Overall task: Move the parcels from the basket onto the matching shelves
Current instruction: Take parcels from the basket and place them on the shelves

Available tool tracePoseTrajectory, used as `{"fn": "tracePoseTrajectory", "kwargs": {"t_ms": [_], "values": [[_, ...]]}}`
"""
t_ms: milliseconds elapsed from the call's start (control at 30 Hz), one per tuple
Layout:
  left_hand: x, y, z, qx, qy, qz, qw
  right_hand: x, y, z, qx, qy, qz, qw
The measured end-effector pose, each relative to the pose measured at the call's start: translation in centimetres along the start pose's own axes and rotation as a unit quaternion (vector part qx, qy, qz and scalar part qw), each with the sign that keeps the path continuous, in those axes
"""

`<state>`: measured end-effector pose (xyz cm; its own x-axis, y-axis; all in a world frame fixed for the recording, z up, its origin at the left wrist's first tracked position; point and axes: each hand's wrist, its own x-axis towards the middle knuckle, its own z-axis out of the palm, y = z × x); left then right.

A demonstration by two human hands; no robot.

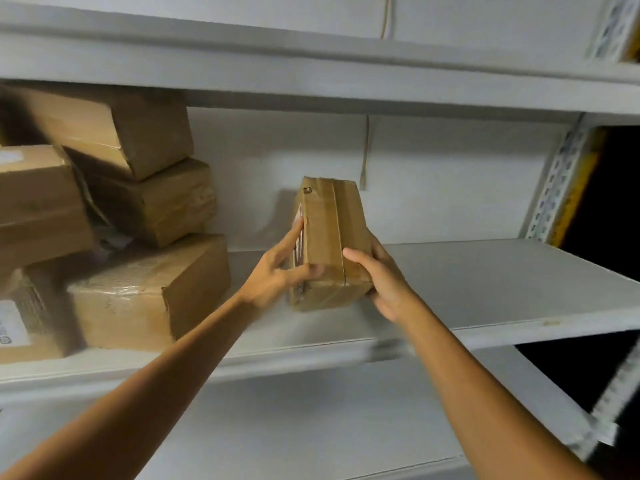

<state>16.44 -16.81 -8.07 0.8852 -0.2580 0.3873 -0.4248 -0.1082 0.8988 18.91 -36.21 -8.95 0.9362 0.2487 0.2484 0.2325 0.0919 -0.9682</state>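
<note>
A small brown cardboard parcel (330,237), sealed with tape, is held over the white middle shelf (485,289), near its centre. My left hand (280,271) grips its left side, thumb across the front and index finger stretched up along the labelled face. My right hand (381,282) holds its right side and lower corner, thumb on the front. Whether the parcel's bottom touches the shelf board is hidden by my hands. The basket is out of view.
Several brown parcels are stacked at the left end of the same shelf, the nearest a large box (149,292). A perforated white upright post (557,188) bounds the shelf at the right. Another shelf board (311,77) runs above, and a lower one (346,427) below.
</note>
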Motion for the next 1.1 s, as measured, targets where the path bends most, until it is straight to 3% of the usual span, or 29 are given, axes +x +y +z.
{"fn": "tracePoseTrajectory", "kwargs": {"t_ms": [267, 600, 867, 1100], "values": [[-0.3, 3.2, 10.8, -0.113, -0.074, 0.023, 0.991, -11.3, -3.8, -6.4, -0.100, 0.175, -0.045, 0.978], [-2.9, 9.0, 32.5, -0.149, -0.310, 0.067, 0.937, -32.5, -6.9, -19.0, -0.070, 0.353, -0.069, 0.930], [-12.4, 7.9, 50.8, -0.154, -0.427, -0.013, 0.891, -52.9, -4.6, -25.9, -0.060, 0.496, 0.007, 0.866], [-22.5, 2.9, 61.6, -0.118, -0.529, -0.114, 0.833, -66.1, 1.9, -25.4, -0.023, 0.590, 0.113, 0.799]]}}
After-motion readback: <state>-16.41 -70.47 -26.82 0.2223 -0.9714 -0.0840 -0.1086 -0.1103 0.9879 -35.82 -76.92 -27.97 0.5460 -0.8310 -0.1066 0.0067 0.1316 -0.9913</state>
